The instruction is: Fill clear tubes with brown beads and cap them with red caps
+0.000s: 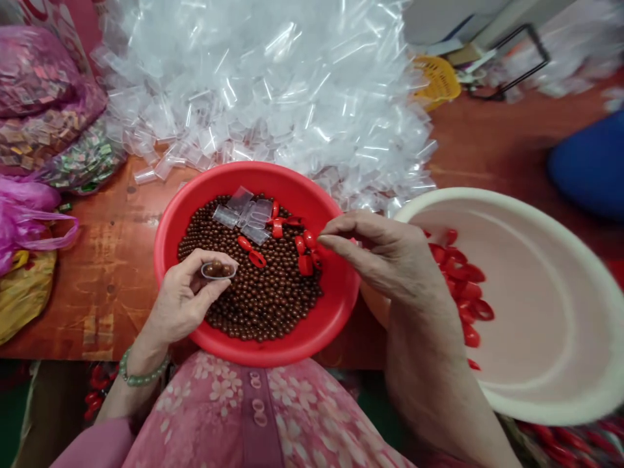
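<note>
With twelve o'clock taken as straight away from the wearer, a clear sleeve (219, 277) is held by the left hand (181, 300) over the near-left part of the red basin (170, 221). The sleeve is gripped between thumb and fingers, its open oval mouth turned upward, with brown beads (218, 268) seen inside; the long axis of the mouth is laid roughly from nine to three.

The right hand (402, 260) is held over the basin's right side, thumb and forefinger brought narrowly together; whether anything is pinched there cannot be told. From those fingertips, the sleeve is placed between eight and nine o'clock, well apart. A cluster of red clips (305, 263) is found just beside them, toward eight o'clock; contact cannot be judged.

A lone red clip (257, 259) is set on the loose beads (263, 302) near the sleeve, toward two o'clock from it. Its long axis is slanted from between ten and eleven to between four and five, and it is reached more nearly by the left hand.
</note>
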Motion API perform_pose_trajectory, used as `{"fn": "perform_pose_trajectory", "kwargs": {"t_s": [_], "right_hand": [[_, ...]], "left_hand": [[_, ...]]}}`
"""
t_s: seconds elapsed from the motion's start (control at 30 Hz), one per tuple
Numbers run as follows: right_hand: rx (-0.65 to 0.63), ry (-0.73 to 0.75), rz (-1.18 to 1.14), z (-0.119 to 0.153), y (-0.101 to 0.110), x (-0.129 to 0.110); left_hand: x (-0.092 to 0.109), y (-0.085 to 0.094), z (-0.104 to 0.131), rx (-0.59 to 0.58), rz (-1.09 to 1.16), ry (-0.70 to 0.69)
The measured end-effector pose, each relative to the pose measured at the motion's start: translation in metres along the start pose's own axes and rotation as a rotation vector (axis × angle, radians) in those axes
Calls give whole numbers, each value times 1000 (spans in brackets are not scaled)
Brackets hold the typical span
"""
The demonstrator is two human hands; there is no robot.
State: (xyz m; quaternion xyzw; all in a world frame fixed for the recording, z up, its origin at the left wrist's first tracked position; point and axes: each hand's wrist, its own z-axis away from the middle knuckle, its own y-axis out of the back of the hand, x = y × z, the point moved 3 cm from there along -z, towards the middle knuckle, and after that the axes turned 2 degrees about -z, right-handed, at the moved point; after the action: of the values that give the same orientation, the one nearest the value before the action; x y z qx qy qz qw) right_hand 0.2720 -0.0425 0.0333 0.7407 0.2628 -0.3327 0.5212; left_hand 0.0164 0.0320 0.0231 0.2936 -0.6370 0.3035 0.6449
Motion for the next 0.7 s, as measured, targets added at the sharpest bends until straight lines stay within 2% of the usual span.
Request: {"fn": "perform_pose_trajectory", "kwargs": {"t_s": [0.07,0.17,0.3,0.4,0.57,0.7], "right_hand": [[-77,19,90,0,-1,4],[-225,43,192,-2,-13,8],[-470,20,382,-7,-46,6],[-597,20,560,-12,-71,2],[-734,24,672,-13,-99,-2],[-713,34,634,-10,-105,-2]], "left_hand": [[0,-1,-2,-11,-9,5],[-2,-3,-4,-22,3,46],[-6,-4,-8,2,-9,95],[-10,-4,-10,-8,22,113],[-14,-5,-11,-15,116,148],[-14,-4,-12,-28,152,162]]}}
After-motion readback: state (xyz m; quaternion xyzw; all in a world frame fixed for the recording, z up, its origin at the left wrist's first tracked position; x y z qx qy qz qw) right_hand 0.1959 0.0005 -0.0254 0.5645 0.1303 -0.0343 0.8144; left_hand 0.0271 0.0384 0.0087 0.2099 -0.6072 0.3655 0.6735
